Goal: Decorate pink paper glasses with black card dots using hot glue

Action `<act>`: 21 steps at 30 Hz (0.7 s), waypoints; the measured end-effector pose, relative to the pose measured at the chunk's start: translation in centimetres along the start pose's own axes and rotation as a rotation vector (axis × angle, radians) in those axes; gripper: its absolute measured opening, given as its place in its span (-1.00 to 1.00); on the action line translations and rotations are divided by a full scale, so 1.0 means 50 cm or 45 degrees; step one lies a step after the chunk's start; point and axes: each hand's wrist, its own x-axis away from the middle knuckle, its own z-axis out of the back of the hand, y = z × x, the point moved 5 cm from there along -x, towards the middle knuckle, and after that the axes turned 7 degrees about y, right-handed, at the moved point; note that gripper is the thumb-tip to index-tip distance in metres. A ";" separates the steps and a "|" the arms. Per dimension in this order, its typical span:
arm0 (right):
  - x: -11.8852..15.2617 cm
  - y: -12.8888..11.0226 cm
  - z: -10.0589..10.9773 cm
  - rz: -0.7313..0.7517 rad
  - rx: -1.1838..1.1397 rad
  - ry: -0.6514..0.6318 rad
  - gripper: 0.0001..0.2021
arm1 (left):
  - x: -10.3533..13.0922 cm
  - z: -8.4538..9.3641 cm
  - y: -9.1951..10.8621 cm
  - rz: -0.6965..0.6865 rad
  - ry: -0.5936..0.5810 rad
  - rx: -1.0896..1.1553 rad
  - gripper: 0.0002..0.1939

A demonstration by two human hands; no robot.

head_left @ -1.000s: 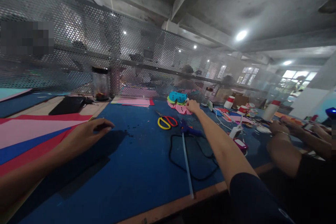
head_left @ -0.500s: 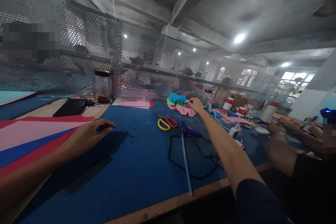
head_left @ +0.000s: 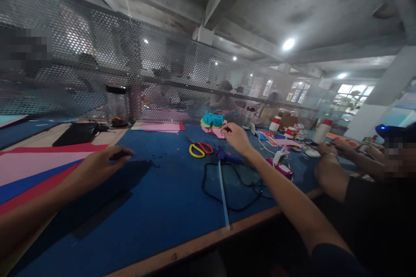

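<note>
My left hand (head_left: 112, 160) hovers above the blue table mat (head_left: 146, 207), fingers curved and apart, holding nothing. Beside it lie pink, blue and red sheets (head_left: 39, 166). My right hand (head_left: 235, 136) is over the far part of the mat, its fingertips at the pink dotted cut-out (head_left: 215, 132); whether they grip anything is too small to tell. A blue dotted cut-out (head_left: 212, 118) lies just beyond, on a green one. Scissors (head_left: 200, 150) with yellow and red handles and a blue glue gun (head_left: 227, 156) with a long translucent stick (head_left: 223, 194) lie nearer.
A perforated metal screen (head_left: 162, 78) runs along the back. A lidded jar (head_left: 117, 106), a black flat object (head_left: 75, 133) and pink papers (head_left: 159, 126) are near it. Black cord (head_left: 204, 186) loops by the glue gun. At right are a magenta device (head_left: 281, 168) and another person's hands (head_left: 328, 151).
The view has turned slightly to the right, shifting the scene left. My right hand has drawn slightly back from the cut-outs, and more of the magenta device shows beside my forearm.
</note>
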 end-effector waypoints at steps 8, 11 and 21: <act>0.098 -0.125 -0.031 0.474 -0.099 0.028 -0.84 | -0.008 0.027 0.006 -0.002 0.018 -0.125 -0.53; 0.105 -0.119 -0.034 0.508 -0.119 0.004 -0.83 | -0.006 0.053 0.028 -0.054 0.070 -0.204 -0.53; 0.102 -0.094 -0.041 0.526 -0.118 0.029 -0.83 | 0.099 0.268 -0.056 0.219 0.062 -0.751 -0.47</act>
